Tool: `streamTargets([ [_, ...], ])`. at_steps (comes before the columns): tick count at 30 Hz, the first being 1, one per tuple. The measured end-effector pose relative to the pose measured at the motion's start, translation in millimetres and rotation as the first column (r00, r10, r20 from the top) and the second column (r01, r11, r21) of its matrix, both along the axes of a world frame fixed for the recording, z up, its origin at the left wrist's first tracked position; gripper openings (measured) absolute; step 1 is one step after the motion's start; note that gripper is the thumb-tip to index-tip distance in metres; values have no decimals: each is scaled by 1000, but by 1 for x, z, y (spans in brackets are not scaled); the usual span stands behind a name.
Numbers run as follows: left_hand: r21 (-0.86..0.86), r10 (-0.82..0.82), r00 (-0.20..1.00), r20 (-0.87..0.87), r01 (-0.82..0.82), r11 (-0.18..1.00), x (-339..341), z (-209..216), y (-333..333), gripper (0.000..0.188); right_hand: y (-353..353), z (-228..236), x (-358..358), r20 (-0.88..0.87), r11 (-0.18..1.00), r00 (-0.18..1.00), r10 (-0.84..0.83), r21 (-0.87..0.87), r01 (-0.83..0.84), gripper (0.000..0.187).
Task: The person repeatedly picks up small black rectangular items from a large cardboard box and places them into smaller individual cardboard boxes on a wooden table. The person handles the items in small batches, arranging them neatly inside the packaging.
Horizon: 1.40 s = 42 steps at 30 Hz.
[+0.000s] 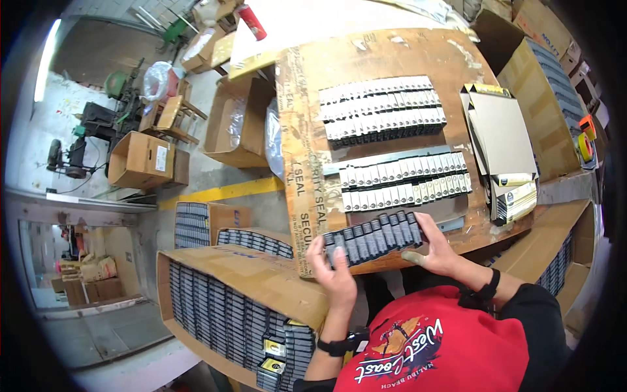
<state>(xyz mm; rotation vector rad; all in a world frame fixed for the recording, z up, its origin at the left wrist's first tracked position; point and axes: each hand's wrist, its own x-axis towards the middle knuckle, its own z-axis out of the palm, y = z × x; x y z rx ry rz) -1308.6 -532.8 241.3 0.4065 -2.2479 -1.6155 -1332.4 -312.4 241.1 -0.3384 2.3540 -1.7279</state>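
Between my two hands is a row of small dark packs (373,239), pressed together side by side. My left hand (336,274) grips its left end, and my right hand (439,251) closes on the right end. The row is raised at the near edge of a wooden table (366,59). Just beyond it, a double row of white-topped small packs (405,184) lies beside a metal strip (369,161). Farther back stands a larger block of similar packs (384,108). What the packs contain cannot be seen.
Flat cardboard sheets (499,130) are stacked at the table's right. An open carton of packs (222,313) stands at the near left, with another carton (542,124) at the right. An orange tape dispenser (588,127) sits by it. A wooden stool (173,114) stands far left.
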Motion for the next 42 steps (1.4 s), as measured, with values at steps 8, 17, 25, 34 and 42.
streamTargets([
  [8, -94, 4, 965, 262, 21, 995, -29, -87, 44, 33, 42, -45, -3, 0, 954, 998, -65, 293, 62, 56],
  [17, -383, 87, 919, 385, 73, 921, -77, -87, 34, 42, 24, -37, -20, 98, 877, 987, -125, 477, 64, 45],
  [25, -470, 63, 921, 385, 137, 872, -72, -88, 44, 46, 33, -83, -22, 103, 912, 984, -145, 400, 92, 51],
  [34, -611, 49, 976, 213, 95, 786, -76, -89, 32, 39, 52, -72, -32, 233, 886, 949, -211, 456, 85, 46],
  [42, -551, -615, 748, 248, 632, 545, -60, -29, 59, 48, 67, -54, -16, 78, 841, 966, -245, 513, 172, 20],
])
